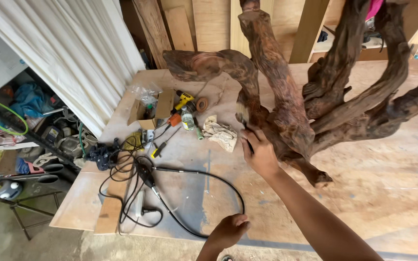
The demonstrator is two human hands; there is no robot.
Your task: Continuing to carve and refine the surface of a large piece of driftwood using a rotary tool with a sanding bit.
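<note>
Wood, reddish-brown and gnarled: the large root piece [286,111] is standing on the plywood workbench [393,193], its thick limbs twisting up past the top of the view. You are working on it with a small brush [243,113], whose pale bristles are touching the curving limb near the middle of the root.

Your right hand [260,154] is closing around the brush's dark handle, fingers wrapped narrow, knuckles just beside the wood. Your left hand [228,231] is resting curled at the near edge of the bench, close to the black flexible shaft [204,171]; you are holding nothing that shows in it, though I cannot tell whether the fingers are fully closed.

Progress, as a judgement: the limbs are looking dark and rich over most of their length, so much of the surface seems already treated or cleaned. Whether the brush is laying on finish or sweeping dust, I cannot tell. The far limbs and the undersides are partly hidden, so what is left there is unclear.

Lying to your left: a yellow drill [185,100], a clear small bottle [187,119], a crumpled rag [220,133], a cardboard box [152,108] and tangled black cords [126,169].
</note>
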